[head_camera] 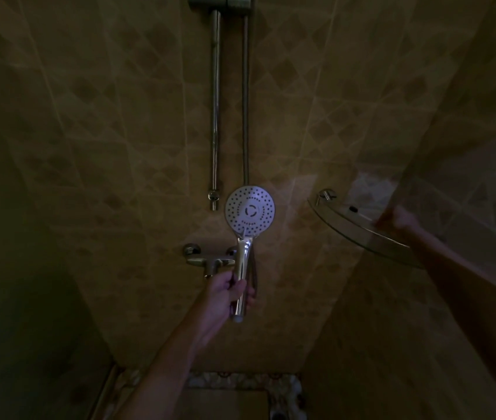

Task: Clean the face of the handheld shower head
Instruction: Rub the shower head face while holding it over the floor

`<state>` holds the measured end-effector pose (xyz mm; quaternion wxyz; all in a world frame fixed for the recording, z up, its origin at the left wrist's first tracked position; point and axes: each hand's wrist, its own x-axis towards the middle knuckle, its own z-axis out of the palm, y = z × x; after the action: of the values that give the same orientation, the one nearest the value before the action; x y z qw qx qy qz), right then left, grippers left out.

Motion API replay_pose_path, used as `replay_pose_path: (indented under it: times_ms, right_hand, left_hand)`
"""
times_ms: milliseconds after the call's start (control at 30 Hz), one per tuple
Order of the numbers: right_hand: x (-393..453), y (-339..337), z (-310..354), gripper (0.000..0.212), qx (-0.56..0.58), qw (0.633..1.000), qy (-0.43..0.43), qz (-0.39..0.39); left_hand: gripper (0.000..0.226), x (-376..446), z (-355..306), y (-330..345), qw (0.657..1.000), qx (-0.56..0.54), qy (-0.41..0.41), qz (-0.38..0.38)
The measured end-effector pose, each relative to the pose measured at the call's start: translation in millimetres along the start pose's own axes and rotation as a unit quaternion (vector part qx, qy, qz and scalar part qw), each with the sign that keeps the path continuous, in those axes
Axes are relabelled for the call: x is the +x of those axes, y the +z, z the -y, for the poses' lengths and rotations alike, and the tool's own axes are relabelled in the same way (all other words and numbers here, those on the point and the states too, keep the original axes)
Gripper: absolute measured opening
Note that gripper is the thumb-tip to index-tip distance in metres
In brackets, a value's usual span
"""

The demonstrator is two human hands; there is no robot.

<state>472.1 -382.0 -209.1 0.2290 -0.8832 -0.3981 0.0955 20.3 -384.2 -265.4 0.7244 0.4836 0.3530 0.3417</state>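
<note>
The handheld shower head point(249, 211) stands upright in mid-frame, its round grey face with many nozzle holes turned toward me. My left hand point(228, 294) is closed around the lower part of its chrome handle point(243, 268). My right hand point(398, 220) is out at the right, over the glass corner shelf point(346, 228). It is blurred and dim, with fingers curled; whether it holds anything is unclear.
A chrome riser rail point(216, 110) and the hose point(245, 95) run down the tiled wall behind. The mixer tap point(210, 260) sits just left of the handle. A small dark object point(353, 208) lies on the shelf. The room is very dim.
</note>
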Motion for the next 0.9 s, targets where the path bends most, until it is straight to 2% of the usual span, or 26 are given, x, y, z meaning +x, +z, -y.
replay_pose_path:
  times_ms: [100,133,267,333,400,467,567,767,900]
  right_hand:
    - [-12.5,-5.7,12.1,0.017,0.021,1.0,-0.016,0.0]
    - [-20.8,-8.8,19.7,0.014,0.025,0.999,-0.036,-0.003]
    - [-55.7,-17.3,58.7,0.032,0.036,0.992,-0.109,-0.048]
    - [-75.1,-18.2,77.5,0.03,0.063,0.983,-0.157,-0.069]
    - [-99.1,-16.2,93.5,0.016,0.128,0.975,-0.178,-0.043]
    - [-129.4,-9.0,109.9,0.006,0.129,0.971,-0.2,0.003]
    - [-171.5,14.0,127.0,0.014,0.138,0.966,-0.213,0.051]
    - [-233.1,98.4,129.2,0.012,0.164,0.95,-0.214,0.156]
    - [-262.1,152.5,117.5,0.015,0.208,0.939,-0.18,0.205]
  left_hand:
    - [0.013,-2.3,-5.5,1.6,1.0,-0.007,-0.003,0.001]
    - [0.013,-2.8,-6.6,0.9,1.0,-0.012,-0.004,0.003]
    - [0.011,-3.1,-7.6,-3.4,0.999,-0.034,-0.004,0.016]
    - [0.009,-2.8,-7.3,-5.7,0.999,-0.035,-0.004,0.012]
    - [0.007,-3.6,-7.3,-8.4,0.999,-0.033,-0.002,0.006]
    - [0.007,-6.9,-6.3,-12.6,1.0,-0.029,-0.002,0.004]
    - [0.007,-14.3,-1.0,-22.7,1.0,-0.024,-0.011,-0.006]
    - [0.01,-35.6,22.2,-50.2,0.999,0.047,-0.008,-0.02]
    - [0.008,-52.7,47.2,-68.7,0.996,0.042,-0.069,-0.035]
